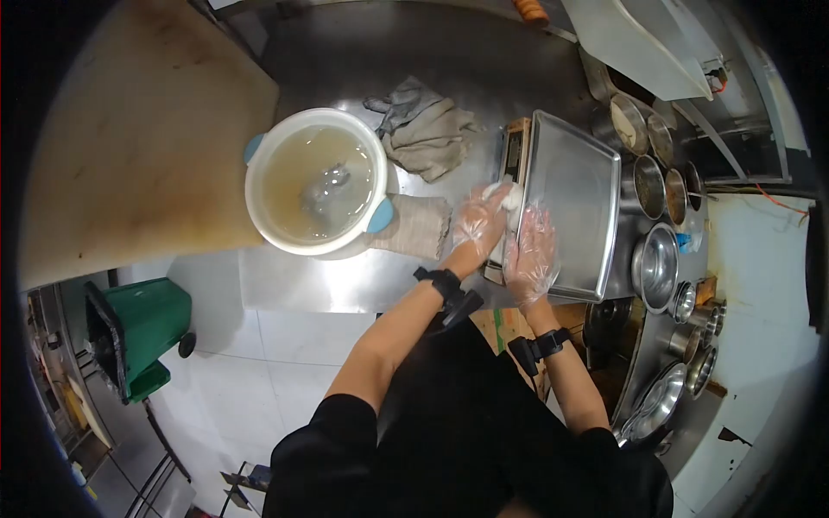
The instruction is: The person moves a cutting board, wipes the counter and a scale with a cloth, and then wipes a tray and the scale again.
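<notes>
My left hand [479,223], in a clear plastic glove, has its fingers closed on a small white lump [511,198] at the left edge of a metal tray. My right hand [533,246], gloved the same way, has its fingers stretched out over the near left part of the tray [577,216]. The shallow rectangular tray overlaps a digital scale [515,148], whose display panel shows along its left side. Whether the lump is cloth or dough, I cannot tell.
Left of my hands stands a white tub [261,203] of cloudy water with a clear bag-like thing in it. Grey-brown rags [432,138] and a folded cloth [414,226] lie beside it. Metal bowls [654,268] line the right. A green bin [147,332] stands on the floor.
</notes>
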{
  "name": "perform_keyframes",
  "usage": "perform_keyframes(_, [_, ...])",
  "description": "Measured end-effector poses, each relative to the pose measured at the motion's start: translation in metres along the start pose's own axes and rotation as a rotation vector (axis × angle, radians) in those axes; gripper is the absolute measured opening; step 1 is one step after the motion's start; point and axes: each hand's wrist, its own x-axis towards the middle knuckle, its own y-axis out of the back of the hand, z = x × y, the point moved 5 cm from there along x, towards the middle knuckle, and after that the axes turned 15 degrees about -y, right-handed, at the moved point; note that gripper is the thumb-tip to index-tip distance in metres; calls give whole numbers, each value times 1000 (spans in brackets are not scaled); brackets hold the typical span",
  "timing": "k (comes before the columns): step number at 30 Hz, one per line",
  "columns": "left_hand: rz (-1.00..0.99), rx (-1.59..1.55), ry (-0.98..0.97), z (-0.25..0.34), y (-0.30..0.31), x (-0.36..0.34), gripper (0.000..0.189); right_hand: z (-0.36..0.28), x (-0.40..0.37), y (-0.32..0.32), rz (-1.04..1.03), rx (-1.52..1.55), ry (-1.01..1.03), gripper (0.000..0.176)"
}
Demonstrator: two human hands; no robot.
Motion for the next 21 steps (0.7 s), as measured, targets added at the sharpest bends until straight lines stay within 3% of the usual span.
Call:
perform_keyframes(6, [6,85,-114,-22,-11,72,42,-5,7,7,31,35,12,56])
perform_keyframes(7, [-81,124,-33,-31,-21,87,42,-4,7,8,43,86,36,60])
perform_keyframes(10, [-103,113,35,-37,-21,129,43,-3,8,8,27,87,-7,65])
perform_keyframes(13, [6,110,16,-43,-20,158,44,-1,7,8,6,97,10,67])
perform_keyframes(16, [-100,67,26,-48,-33,147,44,-2,7,9,1,100,6,69])
perform_keyframes(17, [-105,69,25,-60,-51,137,44,-4,8,9,17,97,10,70])
perform_keyframes(19, [-320,309,-162,-96,-131,98,49,-2,8,6,30,121,30,72])
perform_keyframes(20, [-220,355,-187,-101,-147,75,53,-1,8,6,42,139,54,74])
perform_keyframes(21, [-267,191,-12,-62,-91,66,54,-2,7,8,69,141,79,74])
